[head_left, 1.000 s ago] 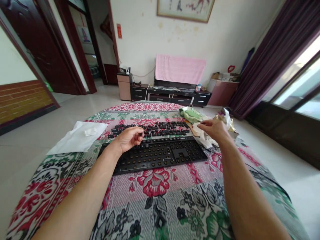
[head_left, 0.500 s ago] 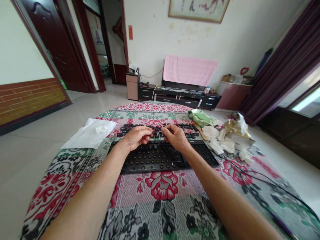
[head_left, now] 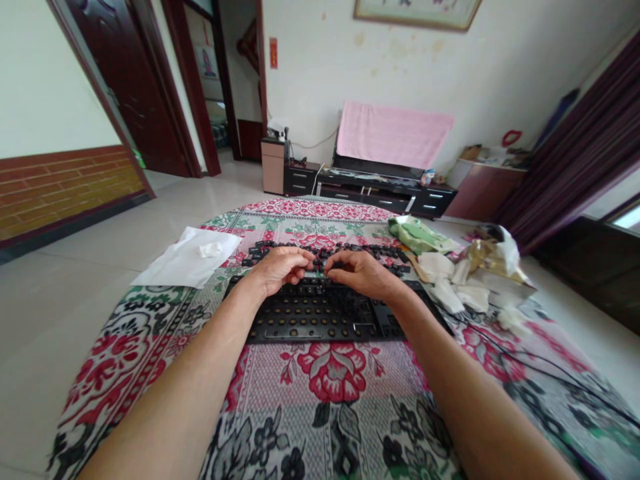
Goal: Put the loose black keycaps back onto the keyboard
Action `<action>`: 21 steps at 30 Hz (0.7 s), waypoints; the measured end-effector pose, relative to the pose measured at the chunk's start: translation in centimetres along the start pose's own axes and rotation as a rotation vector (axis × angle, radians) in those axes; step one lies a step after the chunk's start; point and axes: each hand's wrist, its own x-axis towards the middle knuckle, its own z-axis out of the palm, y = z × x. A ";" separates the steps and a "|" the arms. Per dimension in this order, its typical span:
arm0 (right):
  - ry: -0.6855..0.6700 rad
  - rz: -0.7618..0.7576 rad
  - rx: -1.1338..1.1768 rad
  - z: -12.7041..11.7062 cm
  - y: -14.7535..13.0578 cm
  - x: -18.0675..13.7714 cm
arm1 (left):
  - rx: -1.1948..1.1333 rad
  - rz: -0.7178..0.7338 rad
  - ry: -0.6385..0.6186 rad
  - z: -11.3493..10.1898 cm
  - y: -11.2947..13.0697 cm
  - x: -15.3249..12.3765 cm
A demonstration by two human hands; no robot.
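Observation:
A black keyboard [head_left: 300, 323] with most of its keycaps off lies on the table, bare round key seats showing across it. Loose black keycaps [head_left: 387, 251] are spread in rows just behind it. My left hand [head_left: 283, 270] hovers over the keyboard's back edge, thumb and fingers pinched together. Facing it, a small gap away, my right hand [head_left: 363, 273] has its fingers curled and its thumb close to the index finger. Whatever is at the fingertips of either hand is too small and dark to make out.
White paper [head_left: 170, 267] with a crumpled tissue [head_left: 210, 250] lies at the left. To the right are a green packet [head_left: 420, 233], white cloth pieces [head_left: 473, 299] and a gold-coloured bag [head_left: 487, 260]. A black cable [head_left: 540, 363] runs along the right side of the flowered tablecloth [head_left: 330, 373].
The view has shifted slightly, so the scene sits further right. My right hand's fingertips have drawn a little away from my left hand, which keeps its pinch.

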 end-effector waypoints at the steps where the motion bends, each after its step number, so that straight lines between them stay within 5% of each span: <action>1: 0.000 -0.001 -0.010 0.1 -0.1 0.0 | 0.011 0.003 0.000 0.1 0.0 0.0; 8: 0.007 -0.053 -0.093 0.7 -1.0 0.2 | 0.224 0.036 -0.044 0.2 -0.1 0.0; 21: 0.123 -0.070 -0.114 2.8 -0.4 0.4 | 1.038 0.178 -0.093 0.4 0.9 -0.8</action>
